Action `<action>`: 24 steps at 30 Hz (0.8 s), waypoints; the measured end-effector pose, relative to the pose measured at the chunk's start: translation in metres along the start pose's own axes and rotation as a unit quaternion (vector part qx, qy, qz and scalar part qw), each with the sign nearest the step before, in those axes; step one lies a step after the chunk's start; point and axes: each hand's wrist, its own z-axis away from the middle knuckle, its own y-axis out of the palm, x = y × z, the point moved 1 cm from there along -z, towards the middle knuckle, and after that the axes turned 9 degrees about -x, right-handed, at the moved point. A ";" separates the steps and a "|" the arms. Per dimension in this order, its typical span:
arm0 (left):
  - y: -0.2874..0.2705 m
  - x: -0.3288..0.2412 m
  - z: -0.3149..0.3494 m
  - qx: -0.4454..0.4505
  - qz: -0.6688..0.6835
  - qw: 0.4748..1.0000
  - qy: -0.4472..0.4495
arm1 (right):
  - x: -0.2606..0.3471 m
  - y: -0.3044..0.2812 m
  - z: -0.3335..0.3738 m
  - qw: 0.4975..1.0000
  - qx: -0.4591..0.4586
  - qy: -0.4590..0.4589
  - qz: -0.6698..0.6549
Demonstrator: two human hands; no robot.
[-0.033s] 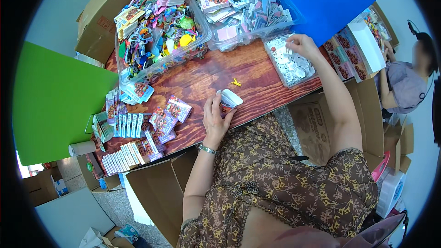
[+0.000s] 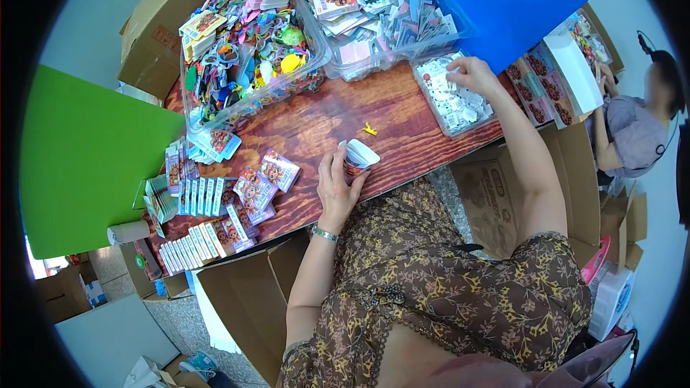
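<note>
My left hand (image 2: 338,183) is wrapped round a small printed carton (image 2: 358,159) near the table's front edge. The carton's top gapes, showing its white inside. Just beyond it lies a small yellow plastic figure (image 2: 369,129) on the wood-patterned table (image 2: 323,118). Over to the right, my right hand (image 2: 471,74) is above a shallow clear tub (image 2: 454,131), fingertips pinched together. Whatever the pinch holds is too small to make out. Many small white pieces (image 2: 460,106) fill that tub.
Left of my left hand lie loose purple cartons (image 2: 257,188) and rows of upright cartons (image 2: 188,248). A clear bin (image 2: 248,109) of colourful trinkets and another bin (image 2: 374,62) of cards stand at the back. A person (image 2: 636,126) works at the far right beside display boxes (image 2: 540,86).
</note>
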 end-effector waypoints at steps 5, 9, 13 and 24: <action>0.000 -0.002 -0.002 0.002 0.003 1.000 -0.004 | -0.001 0.021 0.018 0.987 -0.038 -0.063 0.141; 0.000 -0.001 0.001 0.000 0.008 1.000 -0.008 | 0.004 0.020 0.021 0.996 -0.031 -0.039 0.079; 0.004 0.001 0.000 -0.015 0.020 1.000 -0.011 | -0.009 0.000 0.015 0.999 -0.039 -0.009 -0.004; -0.001 0.002 0.002 -0.032 0.011 0.999 -0.033 | 0.030 -0.039 0.021 0.998 -0.031 -0.045 0.027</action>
